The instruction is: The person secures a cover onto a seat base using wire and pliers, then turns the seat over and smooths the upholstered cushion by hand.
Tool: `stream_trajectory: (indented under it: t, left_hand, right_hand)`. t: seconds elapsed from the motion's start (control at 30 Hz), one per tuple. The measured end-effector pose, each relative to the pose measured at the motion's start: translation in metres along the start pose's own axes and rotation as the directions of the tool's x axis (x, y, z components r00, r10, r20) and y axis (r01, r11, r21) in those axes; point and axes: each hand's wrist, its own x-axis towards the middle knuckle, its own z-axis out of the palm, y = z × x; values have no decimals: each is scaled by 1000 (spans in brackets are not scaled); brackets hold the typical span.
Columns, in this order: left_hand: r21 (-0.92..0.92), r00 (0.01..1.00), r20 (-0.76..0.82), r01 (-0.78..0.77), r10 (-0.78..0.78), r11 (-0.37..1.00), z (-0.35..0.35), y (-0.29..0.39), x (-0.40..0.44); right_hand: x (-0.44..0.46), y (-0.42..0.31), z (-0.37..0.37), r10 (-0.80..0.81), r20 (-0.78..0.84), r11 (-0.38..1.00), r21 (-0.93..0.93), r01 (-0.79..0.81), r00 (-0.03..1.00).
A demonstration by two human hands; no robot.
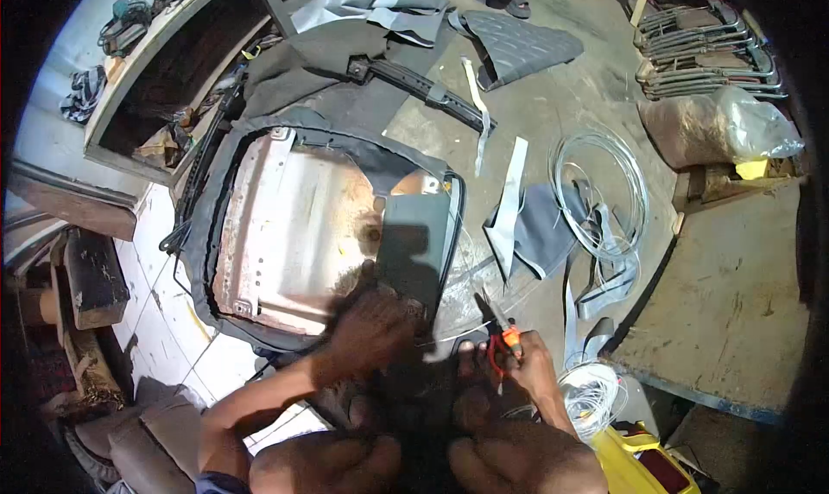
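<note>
A car seat base (298, 226) lies upside down on the floor, with bare metal pan inside and dark grey cover wrapped round its rim. My left hand (376, 326) is at the near right edge of this seat, its fingers curled in shadow; what they grip is hidden. In my right hand (531, 369) is a pair of pliers (509, 332) with orange and red handles, jaws pointing away from me. A thin wire (462, 332) runs between the seat edge and the pliers.
Grey fabric pieces (544, 231) and a wire coil (643, 196) lie right of the seat. Another wire bundle (591, 399) sits by my right knee, beside a yellow case (639, 459). Metal frames (708, 53) are stacked far right. A wooden cabinet (164, 88) stands left.
</note>
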Motion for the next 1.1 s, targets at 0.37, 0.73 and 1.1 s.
stream_trajectory:
  t: [0.37,0.73,1.1]
  left_hand:
    - [184,986,156,32,-62,982,69,26,-27]
    - [229,999,-21,33,-29,973,73,38,-27]
    - [48,998,61,-2,-1,999,97,48,20]
  right_hand:
    - [-2,-10,1,-20,-29,999,34,21,999]
    - [-9,-19,13,-141,-115,984,90,151,983]
    - [-11,-24,-5,-25,-119,989,140,42,993]
